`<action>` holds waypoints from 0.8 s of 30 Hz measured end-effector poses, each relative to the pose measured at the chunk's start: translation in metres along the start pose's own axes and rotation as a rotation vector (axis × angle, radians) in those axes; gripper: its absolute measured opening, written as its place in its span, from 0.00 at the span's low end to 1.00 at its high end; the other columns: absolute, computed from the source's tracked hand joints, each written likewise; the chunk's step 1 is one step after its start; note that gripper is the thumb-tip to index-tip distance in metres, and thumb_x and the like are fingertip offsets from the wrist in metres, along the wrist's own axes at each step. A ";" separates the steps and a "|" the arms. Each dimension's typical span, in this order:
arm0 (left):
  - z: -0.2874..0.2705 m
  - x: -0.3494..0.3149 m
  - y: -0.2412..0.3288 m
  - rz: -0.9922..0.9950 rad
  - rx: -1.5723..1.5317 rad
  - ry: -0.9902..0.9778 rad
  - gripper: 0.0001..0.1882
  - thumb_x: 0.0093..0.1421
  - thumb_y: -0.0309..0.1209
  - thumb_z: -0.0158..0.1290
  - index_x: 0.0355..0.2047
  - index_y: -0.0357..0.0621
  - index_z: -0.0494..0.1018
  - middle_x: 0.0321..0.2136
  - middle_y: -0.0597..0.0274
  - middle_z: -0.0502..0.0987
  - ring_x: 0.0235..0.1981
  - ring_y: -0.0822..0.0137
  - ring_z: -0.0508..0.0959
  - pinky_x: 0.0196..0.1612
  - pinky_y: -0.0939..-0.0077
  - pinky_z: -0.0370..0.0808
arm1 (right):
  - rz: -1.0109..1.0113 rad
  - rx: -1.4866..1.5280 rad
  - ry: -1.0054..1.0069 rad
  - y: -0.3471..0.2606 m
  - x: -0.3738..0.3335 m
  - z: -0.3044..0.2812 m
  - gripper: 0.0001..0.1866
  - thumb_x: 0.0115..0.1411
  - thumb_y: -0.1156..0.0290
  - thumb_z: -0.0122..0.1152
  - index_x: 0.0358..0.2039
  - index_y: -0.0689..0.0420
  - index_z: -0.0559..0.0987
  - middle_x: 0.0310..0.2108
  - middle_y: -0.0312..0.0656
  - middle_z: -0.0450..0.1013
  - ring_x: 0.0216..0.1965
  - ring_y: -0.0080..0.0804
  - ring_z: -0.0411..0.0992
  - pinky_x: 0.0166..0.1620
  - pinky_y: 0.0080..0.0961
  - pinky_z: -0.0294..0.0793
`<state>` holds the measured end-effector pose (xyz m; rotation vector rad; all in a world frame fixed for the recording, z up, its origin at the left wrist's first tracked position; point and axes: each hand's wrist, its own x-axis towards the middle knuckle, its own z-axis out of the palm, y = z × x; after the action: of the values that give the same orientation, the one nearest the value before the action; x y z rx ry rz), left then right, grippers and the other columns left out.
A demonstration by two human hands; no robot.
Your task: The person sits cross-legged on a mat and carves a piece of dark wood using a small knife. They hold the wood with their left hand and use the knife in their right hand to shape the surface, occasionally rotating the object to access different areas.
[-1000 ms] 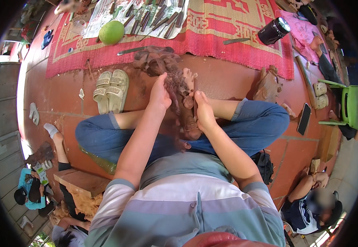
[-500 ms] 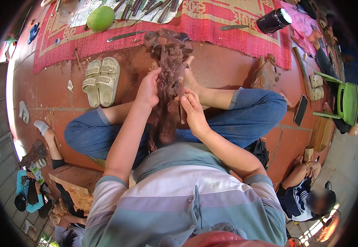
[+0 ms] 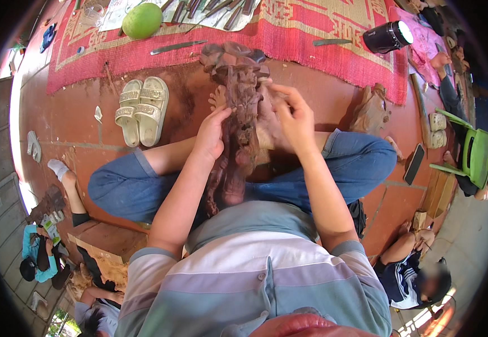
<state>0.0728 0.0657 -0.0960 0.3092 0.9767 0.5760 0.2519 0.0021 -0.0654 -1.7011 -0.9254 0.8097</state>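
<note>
A dark reddish-brown wood carving [image 3: 241, 112] with a knobby, broad far end lies lengthwise between my bent legs, its rounded near end close to my belly. My left hand [image 3: 211, 135] is closed on its left side, with the thumb laid along the wood. My right hand [image 3: 297, 119] is raised beside the upper right of the carving. Its fingers are bent, and the foremost fingertips reach the wood just below the knobby end. Whatever they pinch, if anything, is too small or hidden to make out. My bare feet rest behind and beside the carving.
Ahead is a red patterned mat [image 3: 289, 39] with a green round fruit [image 3: 141, 21], several carving tools [image 3: 230, 14], a knife [image 3: 177, 47] and a black cylinder lamp [image 3: 387, 37]. Sandals [image 3: 141, 112] lie left; another carved wood piece [image 3: 370, 109], phone [image 3: 414, 164] and green chair [image 3: 475, 151] right. People sit nearby.
My right hand has moved up and away from the carving's lower right side, where it held a thin dark strip. That strip no longer shows there. My left hand keeps its hold, slightly lower.
</note>
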 end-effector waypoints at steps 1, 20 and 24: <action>-0.002 0.001 -0.001 0.006 0.008 0.010 0.13 0.62 0.29 0.47 0.47 0.41 0.70 0.42 0.61 0.76 0.45 0.69 0.75 0.51 0.70 0.70 | -0.051 -0.181 -0.063 -0.006 0.000 0.009 0.12 0.57 0.68 0.59 0.42 0.49 0.80 0.33 0.43 0.76 0.30 0.30 0.75 0.35 0.28 0.73; -0.008 0.012 0.004 -0.074 -0.039 -0.062 0.20 0.61 0.27 0.46 0.53 0.34 0.66 0.48 0.56 0.74 0.48 0.66 0.74 0.54 0.73 0.68 | -0.074 -0.576 -0.118 -0.003 0.037 0.033 0.10 0.55 0.60 0.61 0.32 0.51 0.83 0.30 0.50 0.75 0.35 0.50 0.74 0.38 0.38 0.72; -0.012 0.036 0.019 0.185 0.093 -0.014 0.20 0.65 0.34 0.41 0.53 0.35 0.65 0.48 0.55 0.74 0.49 0.64 0.74 0.54 0.69 0.69 | -0.026 -0.453 -0.380 -0.014 -0.003 -0.003 0.11 0.54 0.62 0.63 0.37 0.49 0.83 0.29 0.49 0.76 0.31 0.40 0.76 0.35 0.33 0.72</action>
<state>0.0719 0.1022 -0.1176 0.4895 0.9689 0.6973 0.2498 0.0009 -0.0511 -1.9474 -1.4756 0.9782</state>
